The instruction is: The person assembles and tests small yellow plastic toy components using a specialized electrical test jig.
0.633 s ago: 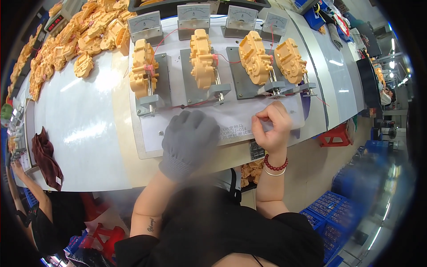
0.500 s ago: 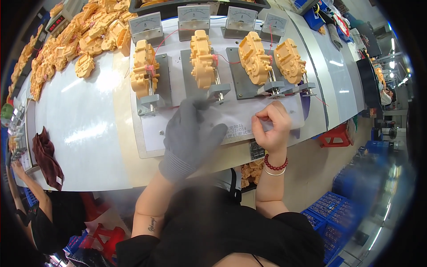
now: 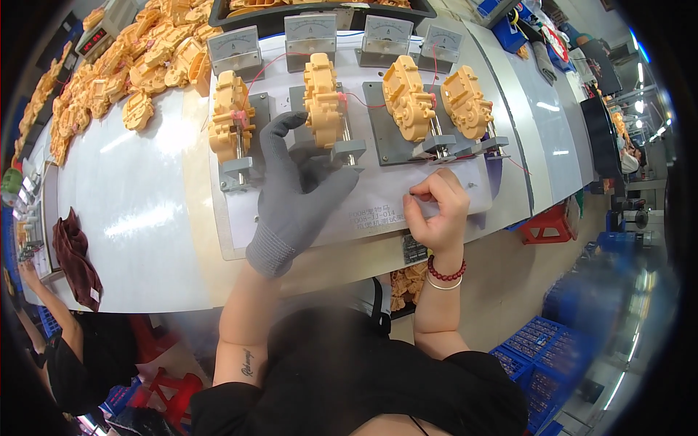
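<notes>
My left hand [image 3: 294, 192], in a grey knit glove, reaches to the second yellow-orange plastic housing [image 3: 322, 98] from the left. Its fingers are apart, the index finger curving up beside the housing's left side; whether it touches I cannot tell. The thumb lies near that fixture's grey clamp block [image 3: 348, 151]. My bare right hand [image 3: 440, 209] is closed, thumb against curled fingers, over the front of the board; anything inside is hidden. Other housings stand on fixtures: one at the left [image 3: 231, 116], one right of centre [image 3: 408, 98], one at the right [image 3: 466, 102].
Several analog meters [image 3: 311, 38] with red wires stand behind the fixtures on a white board [image 3: 320, 225]. Loose housings [image 3: 156, 54] are heaped at the far left. A dark red cloth [image 3: 76, 254] lies on the left table. Another person's arm [image 3: 54, 301] shows at the left edge.
My left hand has moved up and left, opening around the lower part of the second housing. My right hand keeps its closed shape over the board. The view has shifted slightly.
</notes>
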Demonstrator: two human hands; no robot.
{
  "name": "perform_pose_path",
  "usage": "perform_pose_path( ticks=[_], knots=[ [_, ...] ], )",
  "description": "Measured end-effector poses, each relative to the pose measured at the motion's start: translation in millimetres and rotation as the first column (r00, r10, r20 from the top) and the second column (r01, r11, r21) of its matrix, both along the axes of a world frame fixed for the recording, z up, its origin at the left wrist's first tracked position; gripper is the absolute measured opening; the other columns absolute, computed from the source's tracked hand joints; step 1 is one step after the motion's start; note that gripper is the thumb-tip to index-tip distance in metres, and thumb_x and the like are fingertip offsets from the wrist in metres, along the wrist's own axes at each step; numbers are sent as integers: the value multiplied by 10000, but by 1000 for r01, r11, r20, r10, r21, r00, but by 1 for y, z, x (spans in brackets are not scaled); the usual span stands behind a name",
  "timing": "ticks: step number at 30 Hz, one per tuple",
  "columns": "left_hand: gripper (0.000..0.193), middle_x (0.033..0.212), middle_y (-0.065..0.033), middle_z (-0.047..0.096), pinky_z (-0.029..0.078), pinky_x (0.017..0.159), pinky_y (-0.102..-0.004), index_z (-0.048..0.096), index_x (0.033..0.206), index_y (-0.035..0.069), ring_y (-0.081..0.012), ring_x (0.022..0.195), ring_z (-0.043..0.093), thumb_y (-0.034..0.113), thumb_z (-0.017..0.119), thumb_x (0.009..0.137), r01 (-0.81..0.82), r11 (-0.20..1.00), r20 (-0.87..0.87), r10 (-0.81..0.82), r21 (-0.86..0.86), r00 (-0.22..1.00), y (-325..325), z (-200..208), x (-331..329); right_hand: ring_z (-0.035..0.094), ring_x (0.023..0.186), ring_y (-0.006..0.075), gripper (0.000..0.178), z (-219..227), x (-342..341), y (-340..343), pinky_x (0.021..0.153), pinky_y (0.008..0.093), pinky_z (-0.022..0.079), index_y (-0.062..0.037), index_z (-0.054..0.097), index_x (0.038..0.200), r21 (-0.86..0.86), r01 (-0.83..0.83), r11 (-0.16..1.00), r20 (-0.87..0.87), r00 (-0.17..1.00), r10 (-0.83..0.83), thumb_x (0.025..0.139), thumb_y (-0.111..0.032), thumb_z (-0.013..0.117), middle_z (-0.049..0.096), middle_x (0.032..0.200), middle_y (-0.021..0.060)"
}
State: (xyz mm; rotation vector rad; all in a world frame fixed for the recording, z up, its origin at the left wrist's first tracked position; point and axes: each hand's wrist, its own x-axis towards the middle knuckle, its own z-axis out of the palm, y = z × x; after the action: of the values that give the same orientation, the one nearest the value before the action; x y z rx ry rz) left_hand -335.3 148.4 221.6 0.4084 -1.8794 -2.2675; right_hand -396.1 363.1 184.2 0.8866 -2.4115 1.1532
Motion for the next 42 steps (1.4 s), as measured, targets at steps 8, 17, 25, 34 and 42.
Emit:
perform_pose_path(
  ticks=[8,17,25,34,42],
  knots=[
    [808,1191,-134,580,484,722,-275,243,1388,49,-122,809,556,104,753,764,35,976,0,-35,-215,999,5,-3,17,519,586,192,126,0,0,1,527,268,429,-10,586,722,-3,-2,1000,-13,1000,2,697,-44,705,523,672,85],
    [153,831,-89,597,474,705,-385,630,868,61,-281,810,585,82,728,753,6,657,-22,-34,-753,999,-10,-7,60,536,614,219,113,0,3,-2,549,312,436,-46,606,736,-39,99,994,25,995,-98,679,-57,702,536,675,74],
    [158,875,-91,619,488,725,-391,648,878,68,-294,818,596,52,722,740,-91,401,-28,160,-912,987,-44,0,67,530,613,223,117,-3,1,0,583,325,439,-46,620,752,-49,127,991,31,992,-125,681,-68,710,549,710,84],
    [173,867,-116,618,491,710,-390,645,892,39,-313,789,603,57,724,738,59,526,105,58,-849,993,-64,-4,70,557,605,192,118,4,-1,4,558,287,453,-18,628,752,-65,98,993,117,989,-90,701,-67,722,569,705,81],
    [204,886,-125,618,491,716,-396,641,905,32,-330,804,600,61,730,725,83,546,126,41,-834,991,-67,-4,68,549,595,173,111,4,-4,10,559,272,448,-6,634,754,-97,60,993,152,987,-45,714,-59,724,582,692,75]
  ],
)
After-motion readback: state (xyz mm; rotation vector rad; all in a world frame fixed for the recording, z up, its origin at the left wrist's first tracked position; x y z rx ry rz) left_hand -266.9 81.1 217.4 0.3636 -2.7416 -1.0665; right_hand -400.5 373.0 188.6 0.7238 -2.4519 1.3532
